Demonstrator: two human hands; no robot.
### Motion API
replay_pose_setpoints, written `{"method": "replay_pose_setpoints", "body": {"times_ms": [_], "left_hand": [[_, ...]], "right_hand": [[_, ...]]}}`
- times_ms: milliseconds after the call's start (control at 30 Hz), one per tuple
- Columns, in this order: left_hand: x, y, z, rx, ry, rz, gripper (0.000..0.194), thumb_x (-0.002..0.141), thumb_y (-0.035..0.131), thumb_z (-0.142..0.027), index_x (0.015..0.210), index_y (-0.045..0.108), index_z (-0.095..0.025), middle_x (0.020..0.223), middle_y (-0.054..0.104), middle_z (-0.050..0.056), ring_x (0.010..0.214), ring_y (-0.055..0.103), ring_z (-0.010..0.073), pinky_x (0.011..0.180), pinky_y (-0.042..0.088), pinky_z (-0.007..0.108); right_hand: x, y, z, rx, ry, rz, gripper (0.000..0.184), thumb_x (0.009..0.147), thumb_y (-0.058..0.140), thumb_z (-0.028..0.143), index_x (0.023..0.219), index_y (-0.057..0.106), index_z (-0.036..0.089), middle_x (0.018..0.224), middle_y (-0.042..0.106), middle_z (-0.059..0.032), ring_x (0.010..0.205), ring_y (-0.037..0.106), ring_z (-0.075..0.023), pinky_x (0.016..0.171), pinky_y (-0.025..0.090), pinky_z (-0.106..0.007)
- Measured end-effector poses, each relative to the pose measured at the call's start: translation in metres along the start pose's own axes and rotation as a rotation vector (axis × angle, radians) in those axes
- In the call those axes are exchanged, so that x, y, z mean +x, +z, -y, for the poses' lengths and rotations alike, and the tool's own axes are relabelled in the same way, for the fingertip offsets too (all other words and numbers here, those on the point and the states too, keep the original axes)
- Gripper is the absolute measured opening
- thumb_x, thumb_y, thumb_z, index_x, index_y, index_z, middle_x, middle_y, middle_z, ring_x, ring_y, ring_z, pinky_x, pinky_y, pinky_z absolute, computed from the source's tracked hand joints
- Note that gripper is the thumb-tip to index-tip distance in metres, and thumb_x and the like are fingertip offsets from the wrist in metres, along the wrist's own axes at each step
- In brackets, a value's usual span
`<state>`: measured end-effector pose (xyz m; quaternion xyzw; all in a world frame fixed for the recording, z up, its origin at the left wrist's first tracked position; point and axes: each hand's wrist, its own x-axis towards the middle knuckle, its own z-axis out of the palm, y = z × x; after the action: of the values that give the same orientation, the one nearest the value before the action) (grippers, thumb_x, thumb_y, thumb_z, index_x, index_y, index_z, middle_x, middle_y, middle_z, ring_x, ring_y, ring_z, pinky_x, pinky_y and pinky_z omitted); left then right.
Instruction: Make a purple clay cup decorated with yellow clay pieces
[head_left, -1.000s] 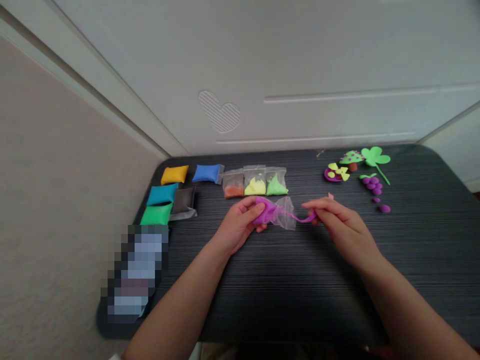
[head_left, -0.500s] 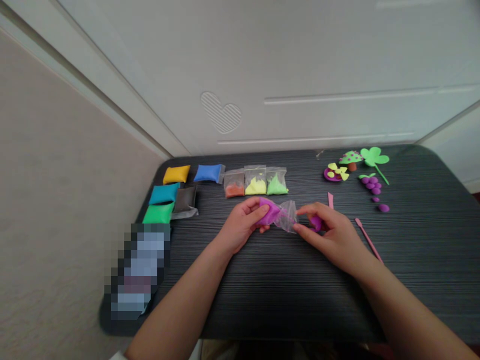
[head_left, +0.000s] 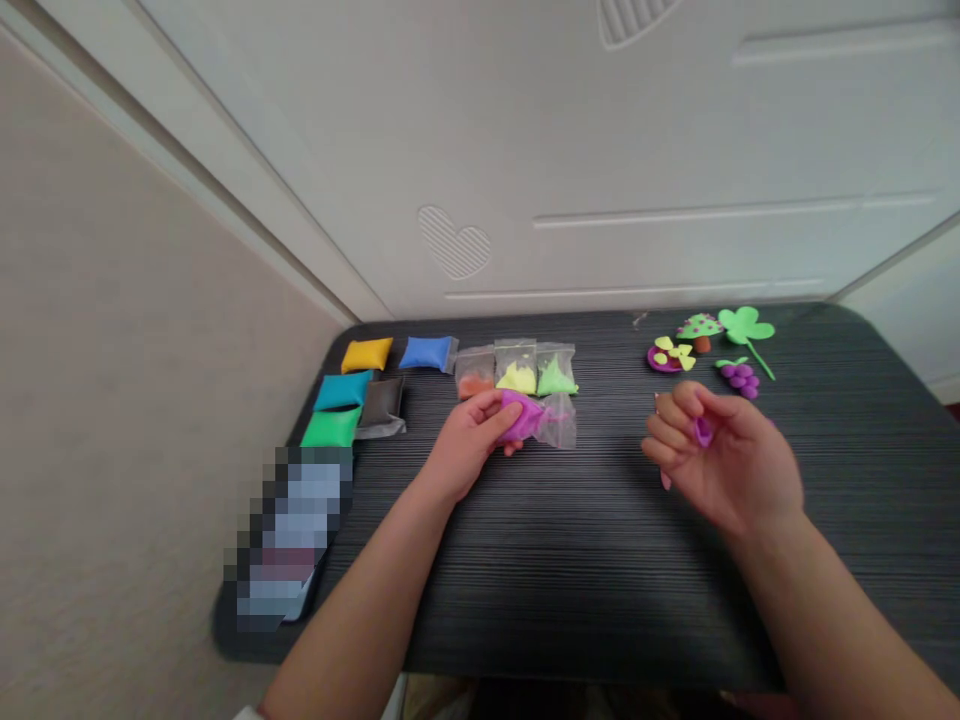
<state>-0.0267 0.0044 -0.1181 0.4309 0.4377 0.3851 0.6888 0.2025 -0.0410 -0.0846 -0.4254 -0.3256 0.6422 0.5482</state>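
Observation:
Between the thumb and fingers of my left hand (head_left: 466, 440) is a clear zip bag of purple clay (head_left: 525, 416), its loose plastic end pointing right. My right hand (head_left: 739, 465) is raised over the right part of the table, palm partly turned up. Its curled fingers hold a small piece of purple clay (head_left: 703, 432), mostly hidden by them. Part of a pink modelling tool (head_left: 665, 481) shows beneath that hand. Just beyond it lies a purple clay grape bunch (head_left: 741, 379) with a green leaf.
Opened bags of orange-brown (head_left: 475, 384), yellow (head_left: 517, 376) and green clay (head_left: 556, 377) lie behind my left hand. Several full packets, one blue (head_left: 426, 352), are farther left, beside a phone (head_left: 300, 540). A clay clover (head_left: 745, 324), mushroom (head_left: 700, 326) and purple dish (head_left: 663, 364) stand back right.
My right hand has moved away from the bag's end to the right and turned over, with the purple piece still in it. My left hand keeps the bag, slightly farther left.

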Motion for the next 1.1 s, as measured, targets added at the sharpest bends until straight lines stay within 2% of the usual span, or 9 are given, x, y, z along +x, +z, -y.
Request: {"method": "replay_pose_setpoints", "body": {"times_ms": [133, 267, 333, 467, 567, 667, 833, 900, 1100], "left_hand": [[-0.012, -0.015, -0.014, -0.017, 0.06, -0.098, 0.021, 0.075, 0.064, -0.032, 0.088, 0.062, -0.016, 0.079, 0.06, -0.001, 0.055, 0.051, 0.0046, 0.046, 0.038, 0.016], [-0.032, -0.039, -0.022, 0.093, 0.086, -0.248, 0.018, 0.075, 0.064, -0.03, 0.087, 0.06, -0.016, 0.073, 0.06, -0.002, 0.06, 0.054, 0.007, 0.054, 0.043, 0.018], [-0.042, -0.048, -0.022, 0.135, 0.098, -0.332, 0.023, 0.074, 0.065, -0.029, 0.092, 0.058, -0.018, 0.077, 0.061, -0.001, 0.064, 0.057, 0.0087, 0.054, 0.044, 0.018], [-0.057, -0.057, -0.017, 0.201, 0.146, -0.448, 0.031, 0.071, 0.066, -0.03, 0.098, 0.052, -0.021, 0.088, 0.061, -0.001, 0.072, 0.061, 0.0126, 0.059, 0.048, 0.023], [-0.057, -0.058, -0.012, 0.407, 0.217, -0.544, 0.034, 0.074, 0.063, -0.034, 0.103, 0.05, -0.021, 0.087, 0.061, 0.0, 0.073, 0.059, 0.0133, 0.061, 0.048, 0.025], [-0.049, -0.061, -0.009, 0.787, 0.289, -0.704, 0.036, 0.078, 0.056, -0.037, 0.108, 0.051, -0.02, 0.09, 0.063, 0.004, 0.075, 0.058, 0.0154, 0.07, 0.047, 0.03], [-0.03, -0.07, -0.011, 1.151, 0.308, -0.757, 0.037, 0.081, 0.049, -0.041, 0.11, 0.053, -0.019, 0.093, 0.064, 0.006, 0.082, 0.059, 0.0206, 0.076, 0.045, 0.034], [-0.024, -0.075, -0.013, 1.27, 0.287, -0.757, 0.036, 0.081, 0.048, -0.04, 0.108, 0.056, -0.018, 0.09, 0.064, 0.007, 0.086, 0.057, 0.0234, 0.079, 0.044, 0.037], [-0.02, -0.065, -0.023, 1.406, 0.419, -0.797, 0.038, 0.08, 0.052, -0.033, 0.109, 0.056, -0.011, 0.108, 0.06, 0.013, 0.103, 0.05, 0.0276, 0.094, 0.035, 0.042]], "right_hand": [[0.005, 0.0, -0.006, 0.302, 0.189, -0.007, 0.036, 0.085, 0.044, 0.034, 0.057, 0.026, 0.021, 0.056, 0.021, 0.006, 0.046, 0.024, -0.0074, 0.041, 0.028, -0.02], [0.006, 0.004, -0.02, 0.387, 0.35, -0.068, 0.017, 0.081, 0.056, 0.03, 0.071, 0.051, 0.018, 0.067, 0.049, 0.0024, 0.051, 0.04, -0.004, 0.043, 0.034, -0.015], [0.006, 0.006, -0.024, 0.375, 0.344, -0.058, 0.008, 0.08, 0.057, 0.024, 0.085, 0.057, 0.018, 0.072, 0.055, 0.0017, 0.046, 0.035, -0.0019, 0.04, 0.03, -0.013], [0.003, 0.007, -0.024, 0.347, 0.264, -0.01, 0.019, 0.08, 0.057, 0.018, 0.099, 0.059, 0.021, 0.072, 0.057, 0.0032, 0.042, 0.022, -0.0011, 0.038, 0.023, -0.013], [0.002, 0.007, -0.023, 0.379, 0.239, 0.033, 0.016, 0.085, 0.052, 0.033, 0.087, 0.06, 0.02, 0.045, 0.03, 0.0098, 0.04, 0.013, -0.004, 0.039, 0.022, -0.016], [0.002, 0.007, -0.022, 0.445, 0.261, 0.084, 0.037, 0.087, 0.043, 0.045, 0.065, 0.055, 0.017, 0.045, 0.014, 0.0093, 0.04, 0.014, -0.0052, 0.042, 0.026, -0.019], [0.002, 0.011, -0.025, 0.445, 0.261, 0.04, 0.01, 0.079, 0.052, 0.019, 0.08, 0.061, 0.014, 0.065, 0.043, 0.0029, 0.054, 0.038, -0.005, 0.05, 0.036, -0.019], [0.001, 0.012, -0.026, 0.392, 0.258, 0.013, 0.015, 0.075, 0.054, 0.009, 0.087, 0.061, 0.014, 0.074, 0.05, 0.0011, 0.059, 0.043, -0.0047, 0.053, 0.039, -0.018], [-0.002, 0.014, -0.026, 0.159, 0.225, 0.073, 0.024, 0.084, 0.053, 0.026, 0.106, 0.057, 0.018, 0.08, 0.062, -0.0013, 0.05, 0.043, -0.0049, 0.045, 0.038, -0.02]]}}
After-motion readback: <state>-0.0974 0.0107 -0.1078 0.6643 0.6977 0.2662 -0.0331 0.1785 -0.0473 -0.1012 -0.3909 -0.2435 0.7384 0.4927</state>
